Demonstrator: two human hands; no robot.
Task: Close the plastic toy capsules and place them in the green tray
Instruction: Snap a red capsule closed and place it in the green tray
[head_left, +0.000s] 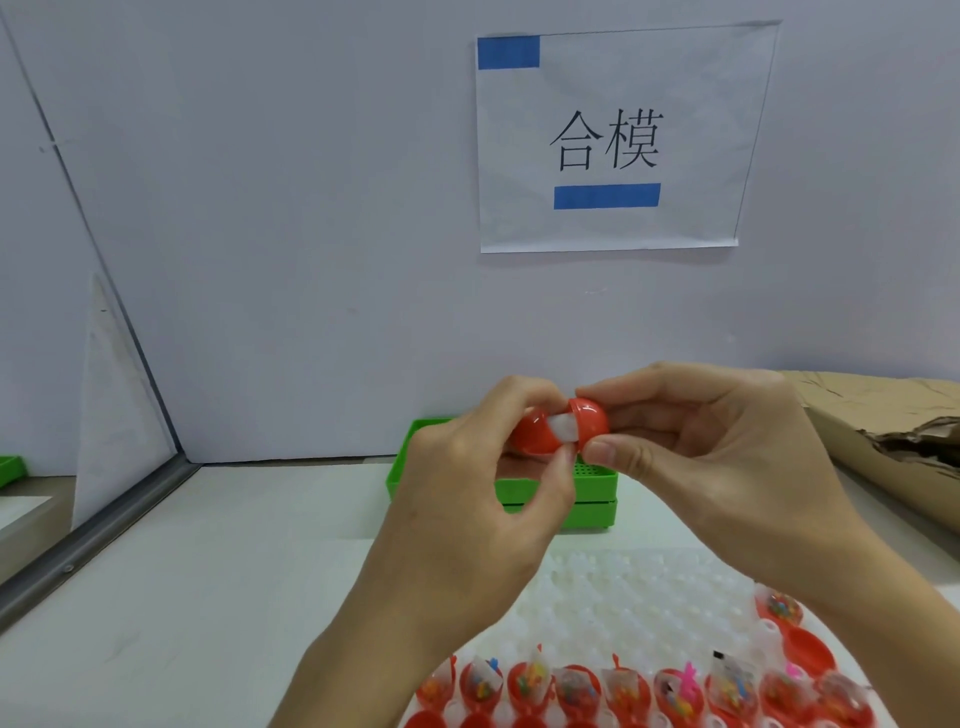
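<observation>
- Head view: both hands are raised above the white bench, holding one red capsule between them, in front of the green tray.
- The left hand grips the capsule's left half, thumb and fingertips curled round it; the lower fingertip sits at the seam.
- The right hand pinches the right half, thumb beneath and forefinger on top, the other fingers curled behind.
- The two red halves are not fully together: a white patch shows in the gap between them. Whether it is a packet or an inner part I cannot tell.
- The green tray stands on the bench against the grey back wall, mostly hidden by the hands; its perforated floor shows at the right, and it seems to rest on a second green tray.
- Nearer the camera lies a white moulded holder with rows of bumps. Along its near and right edges sit open red capsule halves, each with a small clear packet of coloured bits.
- A paper sign with two printed characters and two blue tape strips hangs on the wall.
- Torn brown cardboard lies at the right edge of the bench.
- A metal-framed partition runs along the left; another green edge shows beyond it.
</observation>
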